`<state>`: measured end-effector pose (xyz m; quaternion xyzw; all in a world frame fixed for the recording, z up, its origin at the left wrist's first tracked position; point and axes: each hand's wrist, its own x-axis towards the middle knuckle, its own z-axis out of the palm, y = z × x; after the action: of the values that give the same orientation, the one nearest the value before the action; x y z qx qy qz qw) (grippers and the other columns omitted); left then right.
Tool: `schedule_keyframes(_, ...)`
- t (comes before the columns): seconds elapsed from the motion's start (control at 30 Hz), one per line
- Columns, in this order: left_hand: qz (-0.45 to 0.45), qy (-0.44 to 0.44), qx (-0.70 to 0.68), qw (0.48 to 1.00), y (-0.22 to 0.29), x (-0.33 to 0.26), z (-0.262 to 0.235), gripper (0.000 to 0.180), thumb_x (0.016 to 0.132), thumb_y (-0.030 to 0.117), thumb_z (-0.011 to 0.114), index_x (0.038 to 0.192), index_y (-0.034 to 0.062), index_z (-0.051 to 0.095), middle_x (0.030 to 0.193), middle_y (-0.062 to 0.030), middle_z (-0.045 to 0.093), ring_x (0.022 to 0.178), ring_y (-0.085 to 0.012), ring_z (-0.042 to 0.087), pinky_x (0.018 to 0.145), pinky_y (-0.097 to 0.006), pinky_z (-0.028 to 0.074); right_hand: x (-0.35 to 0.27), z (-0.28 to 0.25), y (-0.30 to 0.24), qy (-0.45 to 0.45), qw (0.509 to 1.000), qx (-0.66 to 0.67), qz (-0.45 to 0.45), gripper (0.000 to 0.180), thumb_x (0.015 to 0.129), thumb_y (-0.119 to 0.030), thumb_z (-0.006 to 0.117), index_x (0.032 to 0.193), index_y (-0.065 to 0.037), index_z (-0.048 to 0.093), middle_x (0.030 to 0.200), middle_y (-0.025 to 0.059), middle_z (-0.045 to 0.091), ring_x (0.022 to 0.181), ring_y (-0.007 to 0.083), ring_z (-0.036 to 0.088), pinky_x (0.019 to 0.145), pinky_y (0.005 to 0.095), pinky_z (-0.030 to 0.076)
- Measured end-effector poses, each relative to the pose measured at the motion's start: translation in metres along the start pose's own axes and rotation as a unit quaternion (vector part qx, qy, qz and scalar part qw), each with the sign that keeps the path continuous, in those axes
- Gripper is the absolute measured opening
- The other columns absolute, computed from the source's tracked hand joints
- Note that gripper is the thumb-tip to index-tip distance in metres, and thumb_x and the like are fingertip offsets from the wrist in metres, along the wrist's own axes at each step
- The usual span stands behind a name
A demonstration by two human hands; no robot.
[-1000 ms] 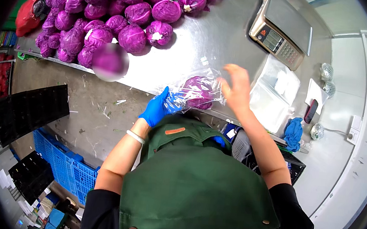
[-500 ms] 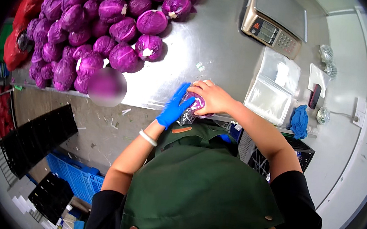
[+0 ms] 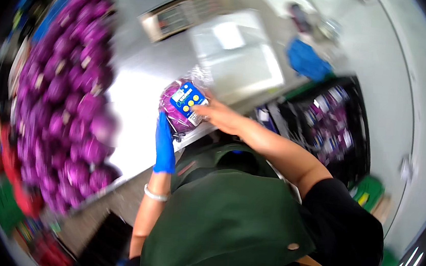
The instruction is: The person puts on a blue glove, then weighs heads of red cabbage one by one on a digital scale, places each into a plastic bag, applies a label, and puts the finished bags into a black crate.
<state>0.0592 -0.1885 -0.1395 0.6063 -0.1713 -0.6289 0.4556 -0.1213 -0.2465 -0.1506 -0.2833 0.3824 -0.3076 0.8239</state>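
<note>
A red cabbage (image 3: 170,109) in a clear plastic bag, with a blue label (image 3: 189,99) facing up, is at the near edge of the steel table (image 3: 130,140). My left hand (image 3: 165,141), in a blue glove, grips it from the left and below; its fingertips are partly hidden. Bare, my right hand (image 3: 220,115) holds the cabbage's right side, fingers over the label's lower edge. The bag's loose end (image 3: 200,75) sticks out at the far side.
A large heap of red cabbages (image 3: 55,92) fills the table's left. Beyond lie a scale (image 3: 188,15), clear bags (image 3: 250,67) and a crumpled blue glove (image 3: 307,60). A black crate (image 3: 362,114) at right contains several bagged cabbages.
The view has swung to the right, bringing the crate of bagged cabbages into sight. Both hands still hold the bagged cabbage, which now shows its blue label.
</note>
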Motion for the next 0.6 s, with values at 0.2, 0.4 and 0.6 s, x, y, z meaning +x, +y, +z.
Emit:
schedule_keyframes(0.2, 0.135, -0.345, 0.206, 0.906, -0.012, -0.062, 0.123, 0.063, 0.097, 0.037, 0.049, 0.146, 0.0024, 0.028, 0.135, -0.0138, 0.047, 0.099, -0.0188, 0.058, 0.087, -0.031, 0.046, -0.116, -0.132, -0.032, 0.003, 0.927, 0.343, -0.149, 0.061, 0.083, -0.037, 0.068, 0.133, -0.008, 0.047, 0.13, 0.0096, 0.056, 0.12, 0.0251, 0.052, 0.107, 0.0426, 0.035)
schedule_keyframes(0.4, -0.036, -0.421, 0.303, 0.854, -0.027, -0.048, 0.146, 0.052, 0.098, 0.034, 0.048, 0.137, 0.0006, 0.044, 0.127, -0.0141, 0.057, 0.099, -0.0189, 0.06, 0.094, -0.033, 0.045, -0.332, -0.272, 0.03, 0.236, 0.837, 0.392, -0.299, 0.062, 0.085, -0.048, 0.063, 0.132, -0.01, 0.047, 0.132, 0.0132, 0.052, 0.121, 0.0285, 0.05, 0.109, 0.0487, 0.032)
schedule_keyframes(0.6, 0.001, -0.337, 0.389, 0.857, -0.033, -0.009, 0.132, 0.039, 0.098, 0.026, 0.048, 0.124, -0.0011, 0.058, 0.113, -0.0112, 0.064, 0.094, -0.0164, 0.061, 0.083, -0.03, 0.048, -0.484, -0.37, 0.13, 0.52, 0.701, 0.362, -0.328, 0.059, 0.088, -0.05, 0.057, 0.134, -0.013, 0.047, 0.133, 0.0085, 0.051, 0.123, 0.0281, 0.047, 0.105, 0.0473, 0.036)
